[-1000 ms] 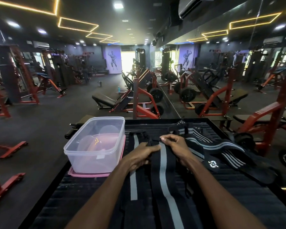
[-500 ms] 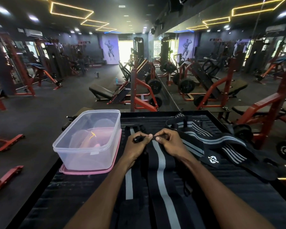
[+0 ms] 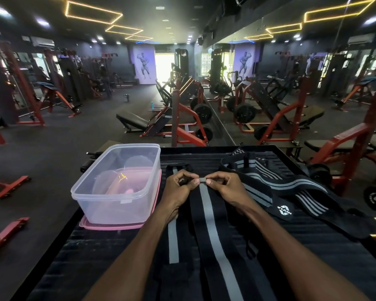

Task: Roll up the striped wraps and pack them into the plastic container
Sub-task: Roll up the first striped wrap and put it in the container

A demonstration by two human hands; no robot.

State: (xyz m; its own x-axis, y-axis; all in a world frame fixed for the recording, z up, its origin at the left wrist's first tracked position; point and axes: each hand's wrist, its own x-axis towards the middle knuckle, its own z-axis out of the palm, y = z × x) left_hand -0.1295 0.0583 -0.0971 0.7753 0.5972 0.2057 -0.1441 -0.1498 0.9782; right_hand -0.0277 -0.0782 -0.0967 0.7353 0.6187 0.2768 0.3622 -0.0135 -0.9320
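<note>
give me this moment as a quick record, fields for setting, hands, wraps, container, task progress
setting: gym, black ribbed table in front of a wall mirror
left hand: pinches the far end of the wrap being rolled
right hand: pinches the same end from the other side
wrap being rolled: black with a grey stripe, mostly flat, only the far end turned over
second wrap: flat, beside it on the left
other wraps: loose pile on the right, unrolled
plastic container: clear, open, standing on a pink lid, no wraps inside
task progress: first roll just begun
</note>
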